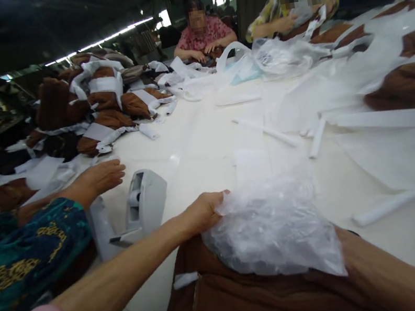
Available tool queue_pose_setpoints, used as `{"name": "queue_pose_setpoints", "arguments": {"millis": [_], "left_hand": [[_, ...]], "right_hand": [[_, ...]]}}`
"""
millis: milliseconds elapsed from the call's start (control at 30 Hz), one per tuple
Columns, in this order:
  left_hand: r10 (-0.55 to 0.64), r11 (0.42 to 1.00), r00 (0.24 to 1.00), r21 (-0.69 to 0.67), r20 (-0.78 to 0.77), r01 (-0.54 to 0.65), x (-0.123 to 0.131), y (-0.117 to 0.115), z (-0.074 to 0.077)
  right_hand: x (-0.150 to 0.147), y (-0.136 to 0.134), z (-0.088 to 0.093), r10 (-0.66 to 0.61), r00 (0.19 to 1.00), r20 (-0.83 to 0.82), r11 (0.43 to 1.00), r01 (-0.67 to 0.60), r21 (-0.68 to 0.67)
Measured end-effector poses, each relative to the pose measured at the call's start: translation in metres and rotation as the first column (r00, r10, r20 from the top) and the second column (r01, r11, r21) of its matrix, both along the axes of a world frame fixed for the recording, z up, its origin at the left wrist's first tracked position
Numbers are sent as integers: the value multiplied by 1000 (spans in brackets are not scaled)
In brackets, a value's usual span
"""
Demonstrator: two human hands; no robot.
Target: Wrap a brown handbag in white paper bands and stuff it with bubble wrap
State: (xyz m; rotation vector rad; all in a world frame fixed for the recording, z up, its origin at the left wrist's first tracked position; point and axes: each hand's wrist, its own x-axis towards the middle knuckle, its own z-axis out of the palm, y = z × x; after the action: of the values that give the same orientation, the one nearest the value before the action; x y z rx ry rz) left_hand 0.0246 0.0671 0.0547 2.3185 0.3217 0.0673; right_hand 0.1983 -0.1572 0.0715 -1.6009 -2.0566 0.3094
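My left hand (208, 211) is closed on the upper left edge of a crinkled clear plastic sheet (272, 232), which looks like bubble wrap. The sheet lies over a brown garment (233, 308) spread at the table's front. At the sheet's right side, my right forearm (385, 264) comes in, and the plastic hides the fingers of that hand. A small white tag (185, 280) shows on the brown cloth, left of the plastic. Just beyond my left forearm stands a grey tape dispenser (147, 200).
A co-worker's hand (96, 180) reaches in from the left. Brown garments with white paper bands (108, 121) are piled at the back left. White paper rolls (267, 132) and plastic bags (286, 54) lie on the white table (199, 151). Two people sit across.
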Motion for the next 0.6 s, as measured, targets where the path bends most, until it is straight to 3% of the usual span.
{"name": "queue_pose_setpoints", "arguments": {"millis": [100, 167, 267, 367, 467, 533, 600], "left_hand": [[143, 956, 983, 273, -111, -108, 2, -6, -9], [245, 911, 961, 370, -130, -183, 7, -14, -18], [270, 880, 952, 437, -142, -184, 13, -24, -23], [252, 858, 957, 491, -143, -153, 11, -26, -12], [209, 914, 978, 361, -23, -186, 4, -24, 8], [170, 968, 982, 175, 85, -182, 1, -25, 19], [151, 988, 982, -13, 115, -151, 0, -28, 24]], "right_hand": [[5, 0, 5, 138, 990, -5, 989, -138, -61], [-6, 0, 3, 170, 985, 6, 978, -168, -122], [-35, 1, -9, 72, 995, 62, 990, -64, -124], [-53, 6, -23, 26, 996, 81, 999, -24, -25], [-49, 9, -26, 9, 993, 120, 971, -38, 236], [-40, 8, -22, -45, 986, 163, 917, -24, 399], [-33, 6, -17, -62, 979, 192, 882, -37, 469]]}}
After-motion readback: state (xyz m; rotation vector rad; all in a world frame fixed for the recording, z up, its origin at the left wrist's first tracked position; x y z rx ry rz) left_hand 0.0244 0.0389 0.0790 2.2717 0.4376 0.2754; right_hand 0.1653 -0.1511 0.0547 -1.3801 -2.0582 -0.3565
